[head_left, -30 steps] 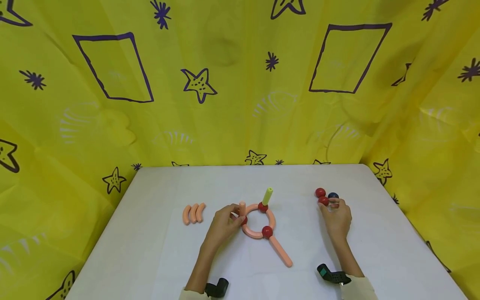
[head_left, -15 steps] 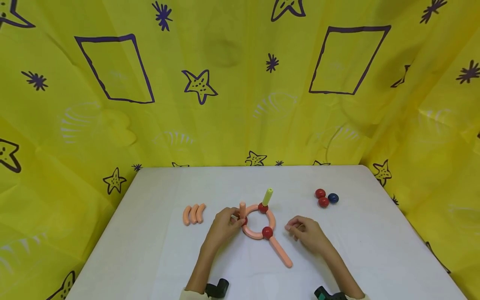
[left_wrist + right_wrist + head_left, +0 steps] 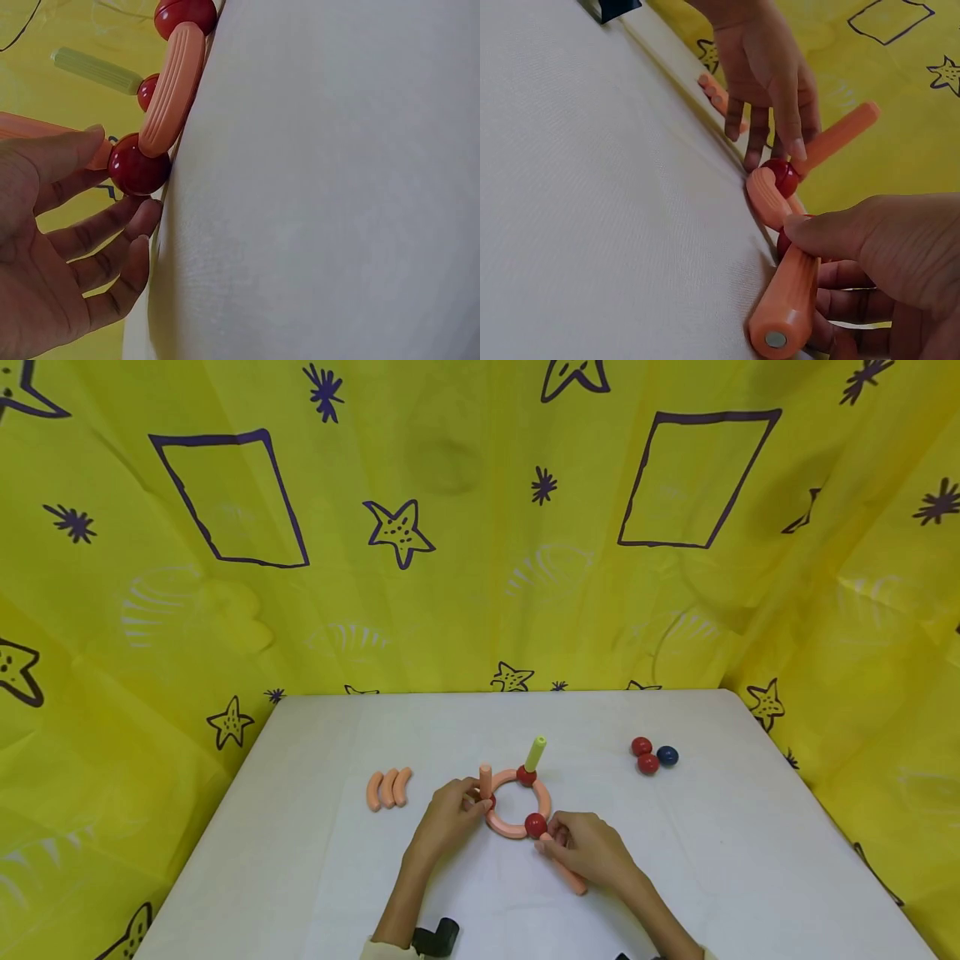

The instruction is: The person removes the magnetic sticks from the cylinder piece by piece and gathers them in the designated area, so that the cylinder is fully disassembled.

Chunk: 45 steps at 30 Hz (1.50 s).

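Observation:
A ring of curved orange magnetic sticks point(image 3: 507, 830) and red balls lies mid-table. My left hand point(image 3: 444, 817) pinches the base of an upright orange stick point(image 3: 485, 779) at the ring's left ball point(image 3: 139, 166), its lower fingers beside that ball. With thumb and fingers, my right hand point(image 3: 592, 847) grips the upper end of a straight orange stick point(image 3: 784, 300) next to the front red ball point(image 3: 536, 825). That stick points toward me, a grey disc in its free end. A yellow-green stick point(image 3: 536, 753) stands on the back red ball point(image 3: 527, 775).
Several curved orange sticks point(image 3: 387, 787) lie side by side at the left on the white table point(image 3: 300, 877). Two loose red balls point(image 3: 648, 764) and a dark blue ball point(image 3: 667, 756) sit at the back right. A yellow patterned curtain point(image 3: 480, 610) surrounds the table's back and sides.
My right hand has left the loose balls at the back right, moved left and toward me, and taken hold of the straight orange stick. My left hand has stayed in place.

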Tool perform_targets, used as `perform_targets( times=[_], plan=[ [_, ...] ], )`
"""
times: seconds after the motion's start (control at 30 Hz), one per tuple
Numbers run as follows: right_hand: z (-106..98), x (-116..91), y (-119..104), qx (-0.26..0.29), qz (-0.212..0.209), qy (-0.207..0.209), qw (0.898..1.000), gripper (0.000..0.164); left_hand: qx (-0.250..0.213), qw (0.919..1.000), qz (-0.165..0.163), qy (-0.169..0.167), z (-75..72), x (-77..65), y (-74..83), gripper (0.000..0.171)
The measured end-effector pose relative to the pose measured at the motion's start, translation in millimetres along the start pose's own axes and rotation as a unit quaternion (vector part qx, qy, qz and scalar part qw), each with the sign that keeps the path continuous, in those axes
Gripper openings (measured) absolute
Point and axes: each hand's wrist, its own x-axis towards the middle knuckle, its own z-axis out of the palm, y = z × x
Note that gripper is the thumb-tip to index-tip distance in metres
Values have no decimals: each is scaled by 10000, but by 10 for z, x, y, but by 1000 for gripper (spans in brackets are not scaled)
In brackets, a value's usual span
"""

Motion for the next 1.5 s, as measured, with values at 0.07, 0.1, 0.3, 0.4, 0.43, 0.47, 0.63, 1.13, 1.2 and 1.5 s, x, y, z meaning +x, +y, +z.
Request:
perform_targets(
  times=[0.07,0.1,0.3,0.4,0.43,0.47,0.63,1.13,1.2,1.5],
  plan=[
    [-4,9,-21,-51,27,49,10000,12,-19,10000,-28,15,-1,1,3,17],
    [-7,15,-31,-67,49,75,9999,12,-35,10000,-42,17,-2,0,4,16],
    [-8,49,-51,-160,255,181,9994,12,-29,10000,35,-22,-12,-2,9,15],
    [-1,56,-50,-155,307,228,9991,12,14,10000,71,-39,-8,-8,5,15],
    [1,55,-51,-157,290,268,9991,12,27,9999,105,-42,-6,-10,4,15],
    [5,57,-50,-167,283,296,9990,12,37,9999,84,-45,-5,-12,3,15],
    [19,64,-51,-179,299,392,9986,12,82,10000,19,-32,-3,-9,8,14],
    [4,50,58,1147,871,570,9879,9,-17,10000,-46,-43,3,-21,19,11],
    [-32,72,95,1265,975,583,9854,11,-12,10000,-53,-24,-2,-20,20,11],
    [-214,166,323,901,1261,874,9840,18,-83,9999,-81,-64,4,-23,12,11]
  ],
)
